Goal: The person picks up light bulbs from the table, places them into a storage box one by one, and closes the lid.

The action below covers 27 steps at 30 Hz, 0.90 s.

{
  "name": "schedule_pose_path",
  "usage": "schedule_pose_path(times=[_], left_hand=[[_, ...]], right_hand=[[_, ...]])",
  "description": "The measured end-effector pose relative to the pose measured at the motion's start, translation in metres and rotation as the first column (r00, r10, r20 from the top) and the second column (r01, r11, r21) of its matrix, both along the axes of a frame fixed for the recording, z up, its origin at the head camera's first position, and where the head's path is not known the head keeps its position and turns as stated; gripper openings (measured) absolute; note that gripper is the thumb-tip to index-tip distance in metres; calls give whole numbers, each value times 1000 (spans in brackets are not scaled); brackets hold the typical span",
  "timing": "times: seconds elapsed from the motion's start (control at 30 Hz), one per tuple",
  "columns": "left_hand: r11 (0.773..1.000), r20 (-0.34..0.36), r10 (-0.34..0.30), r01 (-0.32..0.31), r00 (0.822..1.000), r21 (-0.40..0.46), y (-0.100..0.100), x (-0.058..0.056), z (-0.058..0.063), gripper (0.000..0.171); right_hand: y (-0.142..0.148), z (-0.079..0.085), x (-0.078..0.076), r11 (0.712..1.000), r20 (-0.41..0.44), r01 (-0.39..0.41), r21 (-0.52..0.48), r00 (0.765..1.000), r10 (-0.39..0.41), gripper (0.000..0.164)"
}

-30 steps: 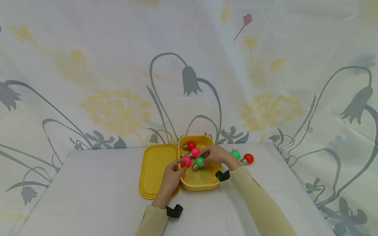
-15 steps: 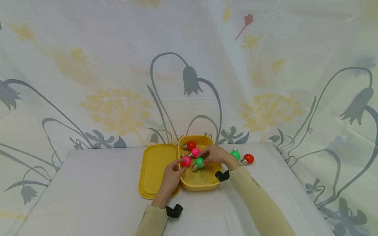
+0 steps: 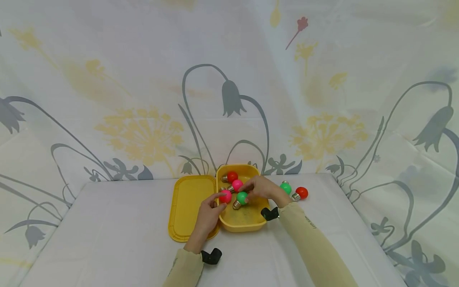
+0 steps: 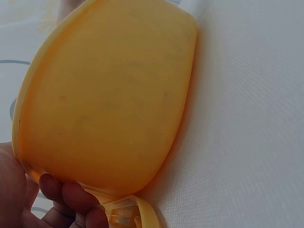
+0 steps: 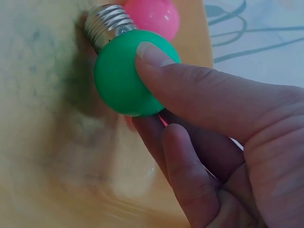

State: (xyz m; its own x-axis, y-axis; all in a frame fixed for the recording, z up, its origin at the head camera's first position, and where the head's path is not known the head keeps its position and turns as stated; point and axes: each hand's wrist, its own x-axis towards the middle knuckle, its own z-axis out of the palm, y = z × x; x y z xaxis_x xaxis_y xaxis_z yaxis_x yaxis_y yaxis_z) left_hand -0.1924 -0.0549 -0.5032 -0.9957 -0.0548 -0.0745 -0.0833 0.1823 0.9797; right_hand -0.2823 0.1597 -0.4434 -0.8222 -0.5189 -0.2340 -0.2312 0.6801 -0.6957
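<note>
A yellow plastic box (image 3: 244, 228) holds a red light bulb (image 3: 232, 176), two pink bulbs and a green bulb (image 3: 242, 197). At the box's left side my left hand (image 3: 208, 215) pinches the nearer pink light bulb (image 3: 225, 197) between thumb and index finger; its other fingers curl outside the wall in the left wrist view. My right hand (image 3: 261, 187) reaches over the right rim and pinches the green light bulb by its globe, its metal screw base (image 5: 110, 23) pointing away from the thumb. Behind it lies the other pink bulb (image 3: 237, 185).
A yellow lid (image 3: 190, 203) lies flat against the box's left side, on the white tablecloth (image 3: 125, 231). Right of the box rest another green bulb (image 3: 285, 187) and another red bulb (image 3: 302, 193). A flower-patterned backdrop (image 3: 143, 79) rises behind the table.
</note>
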Motion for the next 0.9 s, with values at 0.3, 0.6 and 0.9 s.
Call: schedule_pose_path(times=[0.3,0.6,0.9], left_hand=[[1000,-2,0,0,1000,5,0,-1,-1,31],[1000,-5,1,-1,1000,3,0,0,-1,31],[1000,-7,-4,4,1000,-3,0,1,-1,31]], right_hand=[[1,-2,0,1000,-17,-14,6,1000,14,34],[2,-2,0,1000,-5,-14,-6,1000,14,35],[3,-2,0,1000,25,-1,-25,1000,2,34]])
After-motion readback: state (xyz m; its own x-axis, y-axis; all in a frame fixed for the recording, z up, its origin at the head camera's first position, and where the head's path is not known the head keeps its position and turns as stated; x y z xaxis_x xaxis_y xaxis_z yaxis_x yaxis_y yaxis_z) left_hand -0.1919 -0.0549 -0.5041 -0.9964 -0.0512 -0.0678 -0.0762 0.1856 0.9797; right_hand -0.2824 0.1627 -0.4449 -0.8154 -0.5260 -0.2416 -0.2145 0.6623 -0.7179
